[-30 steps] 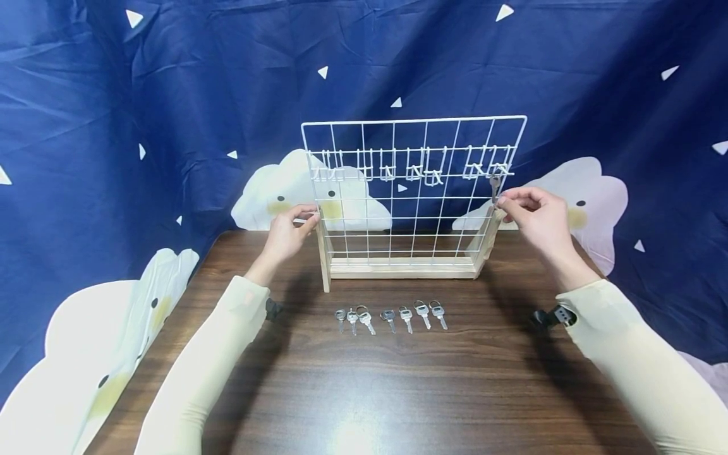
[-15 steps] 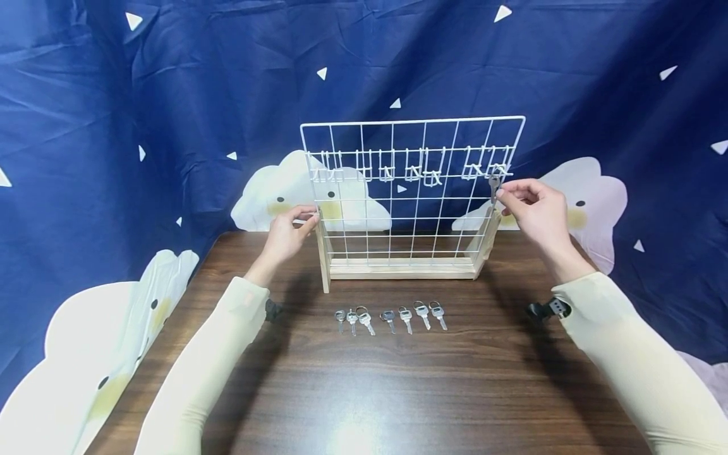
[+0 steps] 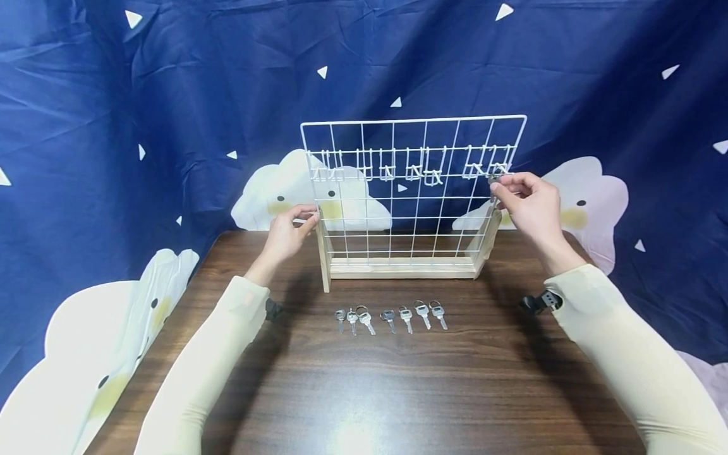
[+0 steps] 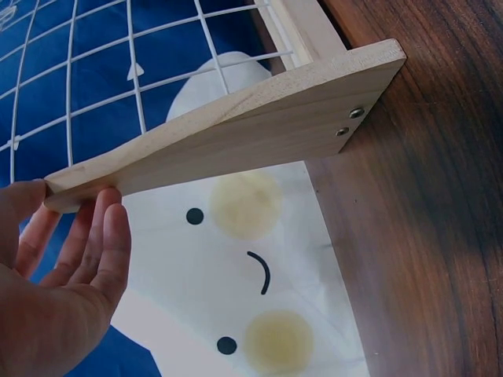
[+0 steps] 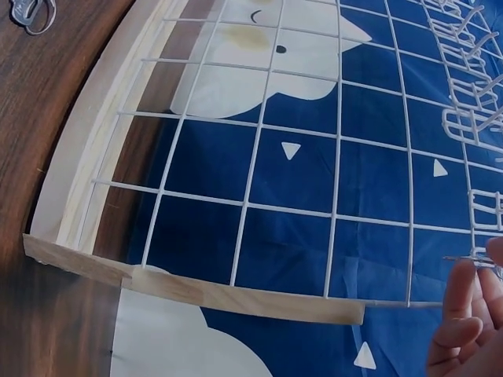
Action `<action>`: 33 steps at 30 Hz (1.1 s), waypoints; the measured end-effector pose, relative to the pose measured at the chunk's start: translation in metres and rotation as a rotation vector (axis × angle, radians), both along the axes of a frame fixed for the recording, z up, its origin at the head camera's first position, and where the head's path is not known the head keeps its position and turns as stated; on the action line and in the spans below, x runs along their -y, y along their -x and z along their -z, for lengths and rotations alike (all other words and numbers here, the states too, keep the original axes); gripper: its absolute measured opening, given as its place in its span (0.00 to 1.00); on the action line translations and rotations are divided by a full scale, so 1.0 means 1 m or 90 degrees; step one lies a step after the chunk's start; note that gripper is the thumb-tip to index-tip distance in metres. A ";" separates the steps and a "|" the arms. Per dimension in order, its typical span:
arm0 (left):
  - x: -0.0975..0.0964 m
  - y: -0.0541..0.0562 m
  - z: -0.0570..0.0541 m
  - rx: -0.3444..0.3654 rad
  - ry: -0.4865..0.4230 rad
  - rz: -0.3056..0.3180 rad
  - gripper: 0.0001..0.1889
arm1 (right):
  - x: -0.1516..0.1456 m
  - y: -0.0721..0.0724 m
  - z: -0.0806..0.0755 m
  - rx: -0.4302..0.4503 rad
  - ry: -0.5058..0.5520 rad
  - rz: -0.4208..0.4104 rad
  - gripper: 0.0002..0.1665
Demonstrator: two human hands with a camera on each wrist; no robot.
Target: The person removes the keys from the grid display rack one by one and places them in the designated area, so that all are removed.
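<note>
A white wire grid rack [image 3: 418,120] stands upright in a wooden base [image 3: 398,272], with a row of white hooks along its upper part. My left hand [image 3: 290,230] grips the top of the left wooden side piece [image 4: 236,129] between thumb and fingers. At the rightmost hook [image 3: 498,168], my right hand [image 3: 531,205] pinches a metal key [image 3: 493,179], most of it hidden by the fingers. In the right wrist view, the fingertips of that hand [image 5: 471,322] are right at the grid's edge, partly out of frame.
Several keys with rings, one of them this key [image 3: 421,314], lie in a row on the brown wooden table [image 3: 364,379] in front of the rack. Behind stands a blue curtain [image 3: 227,76] with white clouds and triangles.
My right hand has moved up and slightly left along the key, from its lower end to near the hook, covering more of it. The left hand has stayed put.
</note>
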State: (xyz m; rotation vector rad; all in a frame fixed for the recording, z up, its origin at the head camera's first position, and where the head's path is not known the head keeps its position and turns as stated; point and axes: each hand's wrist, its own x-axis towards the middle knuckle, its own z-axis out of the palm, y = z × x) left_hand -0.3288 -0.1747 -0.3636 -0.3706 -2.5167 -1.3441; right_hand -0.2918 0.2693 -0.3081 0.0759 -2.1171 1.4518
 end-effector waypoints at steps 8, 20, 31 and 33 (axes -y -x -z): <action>0.000 0.000 -0.001 0.004 -0.004 0.001 0.16 | 0.003 0.001 -0.003 -0.007 0.016 -0.004 0.07; 0.001 -0.001 -0.001 0.010 -0.002 0.000 0.16 | 0.004 -0.008 -0.003 -0.015 0.020 -0.005 0.04; 0.001 0.001 0.001 0.005 0.002 0.001 0.17 | 0.005 -0.027 -0.009 -0.038 0.051 -0.034 0.04; 0.002 0.002 0.002 0.004 0.000 0.002 0.17 | 0.009 -0.034 -0.014 -0.043 0.059 -0.045 0.04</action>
